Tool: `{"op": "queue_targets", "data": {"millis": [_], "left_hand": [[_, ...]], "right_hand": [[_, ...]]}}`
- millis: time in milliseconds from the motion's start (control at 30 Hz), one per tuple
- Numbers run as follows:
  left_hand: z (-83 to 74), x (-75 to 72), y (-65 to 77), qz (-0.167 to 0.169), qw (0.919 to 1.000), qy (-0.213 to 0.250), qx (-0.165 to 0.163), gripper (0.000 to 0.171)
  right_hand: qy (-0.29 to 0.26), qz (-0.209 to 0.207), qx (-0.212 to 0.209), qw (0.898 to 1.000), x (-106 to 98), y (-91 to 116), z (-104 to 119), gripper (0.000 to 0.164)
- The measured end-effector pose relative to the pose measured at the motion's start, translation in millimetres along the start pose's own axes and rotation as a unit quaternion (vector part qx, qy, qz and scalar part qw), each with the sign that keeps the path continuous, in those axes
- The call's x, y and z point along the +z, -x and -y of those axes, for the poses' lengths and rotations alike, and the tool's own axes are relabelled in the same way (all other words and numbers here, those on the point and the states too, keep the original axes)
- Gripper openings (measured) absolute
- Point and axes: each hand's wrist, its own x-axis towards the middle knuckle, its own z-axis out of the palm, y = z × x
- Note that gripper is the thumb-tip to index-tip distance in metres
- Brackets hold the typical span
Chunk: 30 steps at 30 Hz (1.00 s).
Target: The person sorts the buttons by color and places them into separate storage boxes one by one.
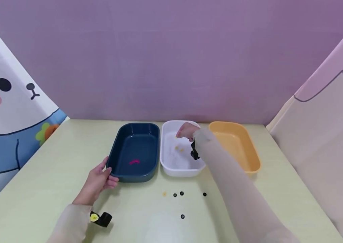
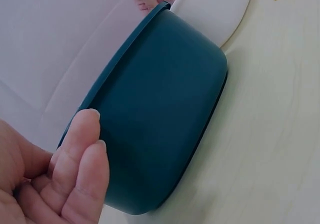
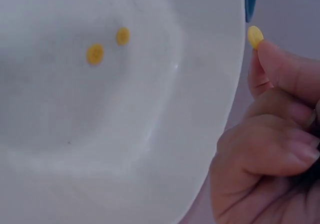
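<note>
My right hand is over the white tray, pinching a small yellow button between thumb and finger. Below it, two yellow buttons lie apart on the tray's floor. My left hand holds the near left corner of the dark blue tray, thumb at the rim and other fingers against the outside wall. Inside that tray lies a small cluster of pink pieces, too small to make out singly. In the left wrist view, the blue wall hides the tray's inside.
A yellow-orange tray stands right of the white one, partly behind my right forearm. Several black buttons and one yellow button lie scattered on the pale table in front. A purple backdrop rises behind the trays.
</note>
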Motion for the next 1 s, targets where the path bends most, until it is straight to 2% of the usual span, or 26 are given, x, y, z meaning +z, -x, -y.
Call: {"op": "queue_targets", "data": {"millis": [100, 367, 600, 733, 1000], "left_hand": [[-1.0, -0.3, -2.1, 0.008, 0.9999, 0.002, -0.006, 0.059], [-3.8, -5.7, -0.8, 0.012, 0.9999, -0.003, -0.007, 0.058], [-2.5, -4.7, -4.0, 0.036, 0.9987, 0.035, -0.002, 0.058], [-3.4, -4.8, -3.1, 0.031, 0.9983, 0.050, -0.001, 0.059], [-2.4, -7.0, 3.5, 0.021, 0.9986, 0.049, -0.009, 0.059]], "right_hand": [[0.002, 0.013, 0.010, 1.000, 3.1, -2.0, -3.7, 0.019], [0.013, 0.032, -0.007, 0.999, 10.5, -7.3, -4.8, 0.017], [0.023, 0.066, -0.013, 0.997, 16.0, -6.2, -9.4, 0.014], [0.043, 0.069, -0.022, 0.996, 18.2, -3.1, -5.6, 0.014], [0.054, 0.068, -0.024, 0.996, 41.5, -8.0, -7.5, 0.009]]}}
